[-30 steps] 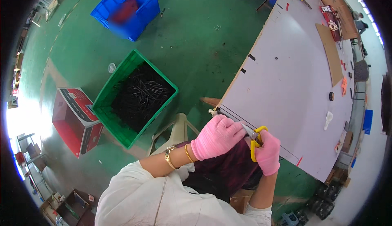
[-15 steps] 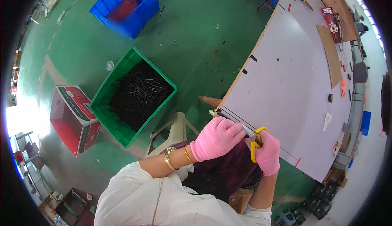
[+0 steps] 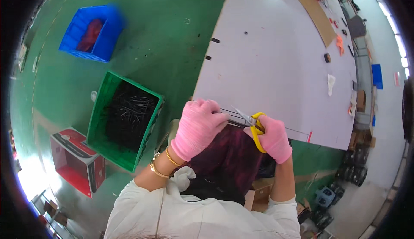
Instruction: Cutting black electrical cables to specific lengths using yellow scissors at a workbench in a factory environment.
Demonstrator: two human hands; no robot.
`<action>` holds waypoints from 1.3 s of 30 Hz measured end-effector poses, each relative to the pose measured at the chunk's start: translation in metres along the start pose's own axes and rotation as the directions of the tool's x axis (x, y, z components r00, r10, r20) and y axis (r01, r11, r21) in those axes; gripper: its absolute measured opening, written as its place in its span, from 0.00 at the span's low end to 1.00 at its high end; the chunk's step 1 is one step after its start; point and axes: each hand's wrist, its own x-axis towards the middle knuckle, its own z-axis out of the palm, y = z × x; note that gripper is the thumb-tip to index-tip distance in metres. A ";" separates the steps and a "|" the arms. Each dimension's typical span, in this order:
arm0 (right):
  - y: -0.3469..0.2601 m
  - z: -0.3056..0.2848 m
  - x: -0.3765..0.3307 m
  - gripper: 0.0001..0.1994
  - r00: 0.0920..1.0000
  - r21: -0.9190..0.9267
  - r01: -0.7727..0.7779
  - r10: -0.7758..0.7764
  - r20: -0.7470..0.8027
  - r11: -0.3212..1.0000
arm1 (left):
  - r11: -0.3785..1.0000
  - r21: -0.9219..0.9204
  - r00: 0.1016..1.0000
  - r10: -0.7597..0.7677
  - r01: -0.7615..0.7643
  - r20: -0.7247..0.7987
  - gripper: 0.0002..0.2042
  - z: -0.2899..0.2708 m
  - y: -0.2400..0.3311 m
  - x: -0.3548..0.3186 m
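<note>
My right hand, in a pink knit glove, grips scissors by their yellow handles. The blades point up and left over the near edge of the white table, parted a little. My left hand, also in a pink glove, is closed at the fingertips at the table's near left corner. From its fingers a thin black strip runs right, toward the scissors and my right hand. The ends of the strip are hidden by the gloves. Dark lines run along the table edge close to it.
A green crate of thin black pieces stands on the floor at left, beside a red and white carton. Farther off is a blue crate with something dark red inside. The table bears a cardboard strip and a black roll.
The view has shifted, so the table sits farther left. My left hand has moved away from the scissors blades, widening the gap between my hands. The black strip now shows between them.
</note>
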 end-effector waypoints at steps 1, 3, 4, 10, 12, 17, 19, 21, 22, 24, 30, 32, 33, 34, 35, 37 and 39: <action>0.002 -0.004 -0.002 0.15 0.999 0.012 -0.043 0.042 0.007 0.999 | 1.000 -0.016 1.000 -0.014 0.013 -0.019 0.05 0.001 0.000 0.000; 0.006 -0.007 -0.002 0.16 0.998 0.019 -0.065 0.065 -0.005 0.998 | 0.999 -0.040 1.000 -0.014 0.014 -0.004 0.07 0.002 -0.001 -0.001; 0.006 -0.008 -0.002 0.17 0.997 0.034 -0.072 0.072 -0.001 0.997 | 0.999 -0.036 1.000 -0.023 0.022 -0.007 0.07 0.001 0.001 0.000; 0.014 -0.011 0.006 0.18 0.992 -0.093 -0.104 0.110 0.057 0.990 | 0.998 -0.053 1.000 -0.030 0.030 0.000 0.09 0.000 0.004 0.001; 0.013 -0.013 0.010 0.18 0.993 -0.138 -0.089 0.100 0.070 0.986 | 0.997 -0.058 0.998 -0.050 0.048 -0.035 0.08 0.001 0.004 0.000; 0.011 -0.015 0.018 0.18 0.968 -0.294 -0.117 0.175 0.179 0.949 | 0.998 -0.045 0.999 -0.053 0.052 -0.012 0.07 0.001 0.008 0.004; 0.012 -0.014 0.019 0.19 0.970 -0.305 -0.106 0.166 0.177 0.946 | 0.999 0.009 0.999 -0.049 0.049 0.008 0.06 0.002 0.013 0.006; 0.013 -0.013 0.021 0.19 0.972 -0.316 -0.090 0.153 0.179 0.944 | 0.997 0.083 0.999 -0.003 -0.001 0.045 0.09 0.005 0.021 0.010; 0.015 -0.012 0.022 0.19 0.965 -0.321 -0.112 0.179 0.190 0.940 | 0.996 0.084 0.999 -0.002 -0.002 0.048 0.09 0.010 0.024 0.012; 0.014 -0.013 0.023 0.19 0.958 -0.325 -0.134 0.206 0.199 0.936 | 0.999 0.028 0.998 0.026 -0.028 0.059 0.09 0.022 0.027 0.015; 0.012 -0.013 0.022 0.20 0.954 -0.337 -0.153 0.228 0.194 0.929 | 0.998 0.057 0.998 -0.034 0.032 0.043 0.04 0.029 0.036 0.020; 0.013 -0.013 0.021 0.20 0.962 -0.341 -0.132 0.203 0.182 0.931 | 0.998 0.054 0.999 -0.032 0.030 0.042 0.04 0.031 0.036 0.019; 0.015 -0.012 0.021 0.20 0.962 -0.338 -0.136 0.205 0.179 0.931 | 0.998 0.052 0.999 -0.035 0.033 0.036 0.04 0.032 0.036 0.019; 0.018 -0.011 0.021 0.20 0.966 -0.340 -0.119 0.189 0.179 0.933 | 0.998 0.052 0.999 -0.031 0.029 0.040 0.04 0.031 0.036 0.020; 0.020 -0.010 0.021 0.20 0.969 -0.341 -0.102 0.172 0.180 0.934 | 0.999 0.040 0.999 -0.030 0.029 0.035 0.06 0.031 0.036 0.020; 0.021 -0.009 0.019 0.19 0.967 -0.343 -0.110 0.181 0.182 0.933 | 0.999 0.029 0.999 -0.026 0.025 0.034 0.08 0.032 0.037 0.019; 0.019 -0.009 0.020 0.19 0.964 -0.345 -0.114 0.188 0.187 0.932 | 0.999 0.041 1.000 -0.028 0.028 0.011 0.08 0.032 0.038 0.019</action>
